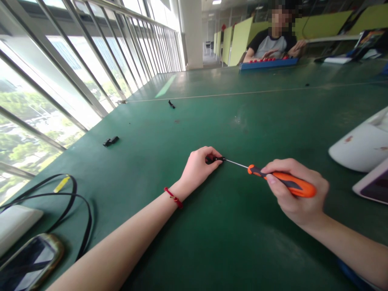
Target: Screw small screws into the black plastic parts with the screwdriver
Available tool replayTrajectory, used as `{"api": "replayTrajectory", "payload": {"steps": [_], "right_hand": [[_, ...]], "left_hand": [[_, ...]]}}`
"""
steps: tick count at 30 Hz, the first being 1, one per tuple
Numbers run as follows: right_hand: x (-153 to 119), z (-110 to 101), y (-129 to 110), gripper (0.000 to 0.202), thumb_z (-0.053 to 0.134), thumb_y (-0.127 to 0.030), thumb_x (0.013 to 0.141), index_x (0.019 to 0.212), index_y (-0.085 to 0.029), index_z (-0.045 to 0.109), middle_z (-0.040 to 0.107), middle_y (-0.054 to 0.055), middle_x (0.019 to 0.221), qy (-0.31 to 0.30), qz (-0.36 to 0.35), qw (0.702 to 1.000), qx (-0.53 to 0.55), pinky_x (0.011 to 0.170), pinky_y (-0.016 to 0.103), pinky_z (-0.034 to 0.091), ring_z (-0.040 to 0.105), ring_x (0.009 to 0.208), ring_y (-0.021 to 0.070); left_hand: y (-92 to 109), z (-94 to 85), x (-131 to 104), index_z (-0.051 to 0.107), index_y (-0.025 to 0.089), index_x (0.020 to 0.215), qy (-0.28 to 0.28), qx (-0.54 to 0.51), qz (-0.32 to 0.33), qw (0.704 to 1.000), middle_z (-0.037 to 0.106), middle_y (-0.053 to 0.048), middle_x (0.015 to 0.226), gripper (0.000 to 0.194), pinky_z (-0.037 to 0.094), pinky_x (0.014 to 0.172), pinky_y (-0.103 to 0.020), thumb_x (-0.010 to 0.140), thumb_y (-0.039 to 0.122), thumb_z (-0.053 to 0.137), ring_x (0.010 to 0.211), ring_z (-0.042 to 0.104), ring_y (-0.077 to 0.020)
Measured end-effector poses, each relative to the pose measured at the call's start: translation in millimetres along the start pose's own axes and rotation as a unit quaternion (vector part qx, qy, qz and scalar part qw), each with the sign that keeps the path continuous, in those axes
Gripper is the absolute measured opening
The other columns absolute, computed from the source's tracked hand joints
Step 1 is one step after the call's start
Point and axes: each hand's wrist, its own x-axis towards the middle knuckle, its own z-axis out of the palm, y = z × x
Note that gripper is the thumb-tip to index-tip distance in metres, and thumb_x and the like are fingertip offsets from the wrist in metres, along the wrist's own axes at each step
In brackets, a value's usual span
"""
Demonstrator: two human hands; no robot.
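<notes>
Between the thumb and fingers of my left hand [203, 163] is a small black part [217, 159], partly hidden by the fingers. It is held low over the green table, and its exact kind cannot be made out. My right hand [300, 190] is wrapped round the orange and dark grey handle of a screwdriver [283, 181]. The thin metal shaft points left, and its tip meets the black part at my left fingertips; whether it sits in a screw is too small to see. A red cord bracelet [173, 197] circles my left wrist.
On the green table [194, 125] lie two small black pieces, one nearer [110, 141] and one farther [171, 104]. A phone [32, 262], a white box [18, 226] and a looped black cable [90, 218] occupy the left. White objects [363, 141] stand right. A person [274, 44] sits opposite behind a blue tray [268, 64].
</notes>
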Motion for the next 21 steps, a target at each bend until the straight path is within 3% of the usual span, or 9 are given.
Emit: {"api": "replayTrajectory", "payload": {"steps": [10, 14, 19, 21], "right_hand": [[1.9, 0.1, -1.1, 0.009, 0.052, -0.018, 0.083, 0.081, -0.023, 0.059, 0.059, -0.003, 0.063, -0.021, 0.034, 0.999, 0.028, 0.043, 0.022, 0.04, 0.051, 0.047, 0.0081], [1.8, 3.1, -0.8, 0.008, 0.055, -0.018, 0.081, 0.082, -0.023, 0.061, 0.057, -0.002, 0.063, 0.013, 0.076, 0.997, 0.017, 0.042, 0.022, 0.039, 0.05, 0.048, 0.0085], [-0.3, 5.9, 2.9, 0.04, 0.062, -0.014, 0.07, 0.107, -0.025, 0.052, 0.054, 0.001, 0.08, 0.06, 0.077, 0.988, 0.122, 0.057, 0.03, 0.049, 0.056, 0.067, 0.0151], [-0.2, 5.3, 1.3, 0.03, 0.06, -0.017, 0.074, 0.102, -0.025, 0.054, 0.052, -0.002, 0.071, 0.036, 0.086, 0.989, 0.112, 0.052, 0.028, 0.046, 0.052, 0.058, 0.0128]], "left_hand": [[1.0, 0.0, -0.1, 0.068, 0.017, 0.082, 0.003, 0.003, 0.0, 1.0, 0.069, -0.001, 0.082, 0.011, 0.047, 0.068, -0.024, 0.076, 0.023, 0.061, 0.073, 0.06, -0.0127], [0.9, 0.1, -0.2, 0.068, 0.017, 0.083, 0.002, 0.009, -0.003, 1.0, 0.069, -0.001, 0.082, 0.012, 0.048, 0.068, -0.025, 0.076, 0.023, 0.061, 0.073, 0.06, -0.0131], [1.3, 0.0, -0.4, 0.068, 0.017, 0.083, 0.001, 0.013, -0.003, 1.0, 0.068, -0.001, 0.081, 0.011, 0.048, 0.068, -0.025, 0.076, 0.023, 0.061, 0.073, 0.06, -0.0132], [1.4, -0.1, -0.6, 0.068, 0.018, 0.083, 0.001, 0.014, 0.001, 1.0, 0.068, -0.001, 0.081, 0.011, 0.048, 0.068, -0.025, 0.076, 0.023, 0.06, 0.073, 0.06, -0.0132]]}}
